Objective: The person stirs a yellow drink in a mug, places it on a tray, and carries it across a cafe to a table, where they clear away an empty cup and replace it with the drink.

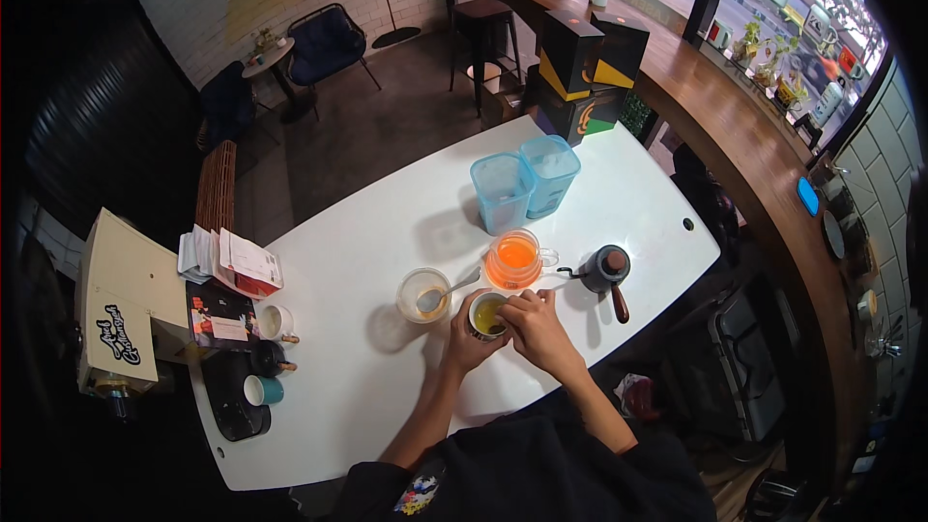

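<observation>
My left hand (468,346) is wrapped round a small cup (480,301) that holds a yellow-green liquid. My right hand (535,327) is at the cup's right rim with its fingers bent together over the edge; whatever they pinch, if anything, is hidden. Just beyond the cup stands a glass server (515,259) of orange liquid, its handle to the right. To the left is a clear plastic cup (418,292) with a metal spoon (454,288) lying in it, the handle over the rim. A dark kettle (605,268) with a wooden handle stands on the right.
Two blue translucent containers (503,195) stand farther back on the white table (367,222). Black boxes (580,68) are stacked beyond the far edge. Along the left side are a cream grinder-like machine (126,300), papers (242,261), several cups (275,321) and a black tray (232,391).
</observation>
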{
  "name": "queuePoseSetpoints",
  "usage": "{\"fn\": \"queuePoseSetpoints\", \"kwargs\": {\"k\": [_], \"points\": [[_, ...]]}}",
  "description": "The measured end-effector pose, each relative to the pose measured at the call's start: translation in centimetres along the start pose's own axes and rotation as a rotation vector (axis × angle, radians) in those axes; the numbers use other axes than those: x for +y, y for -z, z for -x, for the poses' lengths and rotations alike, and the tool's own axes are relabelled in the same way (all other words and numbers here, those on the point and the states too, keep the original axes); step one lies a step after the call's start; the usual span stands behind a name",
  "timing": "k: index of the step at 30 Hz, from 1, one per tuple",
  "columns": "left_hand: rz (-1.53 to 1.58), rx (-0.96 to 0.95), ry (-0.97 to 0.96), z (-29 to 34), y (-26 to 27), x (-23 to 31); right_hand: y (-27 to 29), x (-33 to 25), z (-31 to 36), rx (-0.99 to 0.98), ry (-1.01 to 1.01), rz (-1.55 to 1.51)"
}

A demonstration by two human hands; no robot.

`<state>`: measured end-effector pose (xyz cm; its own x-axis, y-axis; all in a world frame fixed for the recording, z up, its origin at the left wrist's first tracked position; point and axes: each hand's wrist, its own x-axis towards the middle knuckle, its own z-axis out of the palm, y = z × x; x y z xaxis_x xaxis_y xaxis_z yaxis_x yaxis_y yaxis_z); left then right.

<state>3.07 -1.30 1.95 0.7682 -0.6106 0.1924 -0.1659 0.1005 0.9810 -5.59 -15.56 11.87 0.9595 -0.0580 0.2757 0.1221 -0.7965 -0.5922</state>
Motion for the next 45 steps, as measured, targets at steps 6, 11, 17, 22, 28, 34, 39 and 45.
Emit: {"fn": "queuePoseSetpoints", "kwargs": {"k": [6,11,17,22,28,34,39,45], "points": [[-0.085,0.014,-0.048,-0.2,0.1,-0.1,-0.6,0.2,-0.5,0.186,-0.024,0.054],[-0.100,-0.020,-0.014,-0.1,0.1,0.3,-1.1,0.5,-0.5,0.092,0.033,-0.029],[-0.089,0.018,-0.016,-0.1,0.0,1.0,0.7,-0.2,-0.1,0.041,0.024,0.071],[-0.127,0.021,-0.068,-0.3,-0.2,0.8,-0.9,0.8,-0.5,0.193,-0.022,-0.012],[-0.089,-0.001,-0.040,-0.1,0.1,0.3,-0.8,0.3,-0.3,0.087,0.021,-0.064],[-0.075,0.013,-0.024,-0.1,0.0,0.1,-0.2,0.6,-0.1,0.088,0.007,0.034],[-0.103,0.018,-0.047,-0.2,-0.1,0.3,-1.1,0.8,-0.5,0.211,-0.056,-0.001],[-0.119,0.012,-0.052,-0.1,0.0,1.0,-0.8,0.4,-0.3,0.074,0.019,-0.058]]}}
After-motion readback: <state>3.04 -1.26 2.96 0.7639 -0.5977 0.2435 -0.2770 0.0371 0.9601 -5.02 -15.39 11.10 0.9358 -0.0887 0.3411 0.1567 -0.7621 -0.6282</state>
